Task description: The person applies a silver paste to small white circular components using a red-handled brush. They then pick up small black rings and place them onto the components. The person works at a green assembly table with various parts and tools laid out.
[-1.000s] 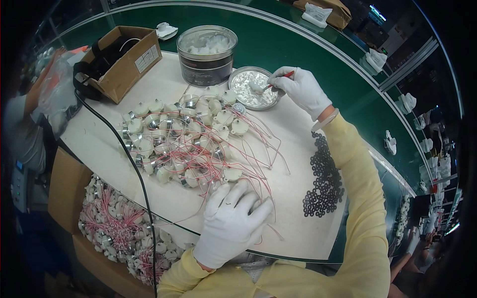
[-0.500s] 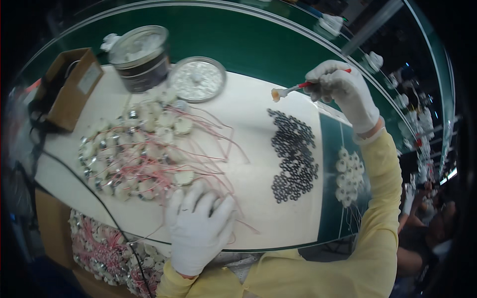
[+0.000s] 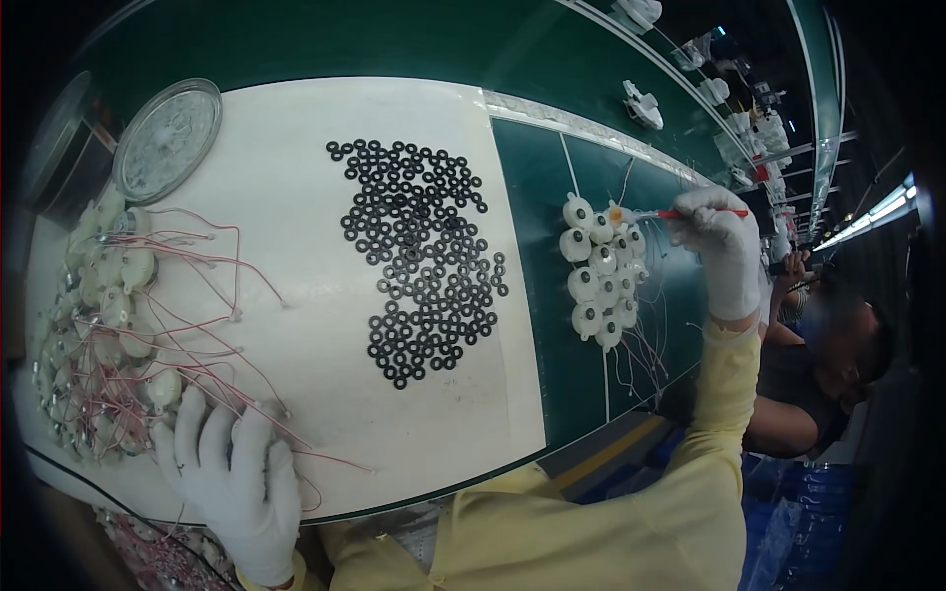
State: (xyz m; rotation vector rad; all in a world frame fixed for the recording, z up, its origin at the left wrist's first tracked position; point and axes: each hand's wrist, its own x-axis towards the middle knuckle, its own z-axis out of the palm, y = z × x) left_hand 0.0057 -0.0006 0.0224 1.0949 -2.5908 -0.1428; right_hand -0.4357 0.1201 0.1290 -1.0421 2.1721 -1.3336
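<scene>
My right hand (image 3: 724, 246), in a white glove, is closed around a small brush (image 3: 650, 214) with a red handle and pale bristles. The bristle tip is at the upper edge of a cluster of round white motors (image 3: 583, 284) with dark centres and thin wires; whether it touches them I cannot tell. At the lower left, my gloved left hand (image 3: 236, 478) lies with fingers spread beside a heap of similar white motors (image 3: 113, 305) with red and white wires. Its fingertips are next to one motor (image 3: 163, 387) at the heap's near edge.
Many small black rings (image 3: 414, 246) lie spread over the white board (image 3: 286, 128). At the far left stand a tin (image 3: 69, 148) and a round lid (image 3: 169, 141) smeared with whitish paste. A black cable (image 3: 108, 502) crosses the lower left. Another person (image 3: 808, 384) is at the right.
The view has swung to the right. My right hand has carried the brush from above the black rings to the motor cluster. My left hand stays beside the wired heap.
</scene>
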